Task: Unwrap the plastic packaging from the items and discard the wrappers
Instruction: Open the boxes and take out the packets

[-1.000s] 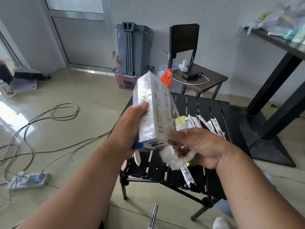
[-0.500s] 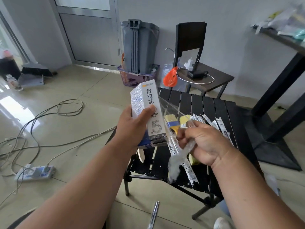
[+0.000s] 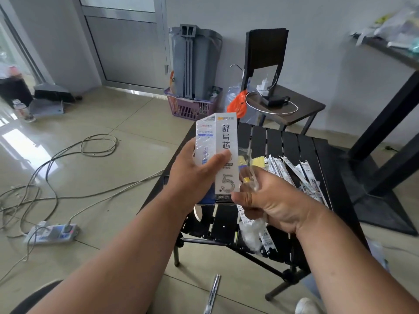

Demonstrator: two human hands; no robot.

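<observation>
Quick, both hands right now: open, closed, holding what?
Left hand: grips the white box.
Right hand: closed on the clear plastic wrapper.

**Where things sit**

I hold the box point(image 3: 223, 159) upright above the bench point(image 3: 322, 175), left hand point(image 3: 195, 177) left of it, right hand point(image 3: 272, 200) right. Wrapped refills point(image 3: 292, 171) lie on the bench behind. A chair point(image 3: 283, 96) stands beyond; a power strip point(image 3: 51, 233) lies on the floor, left.
</observation>
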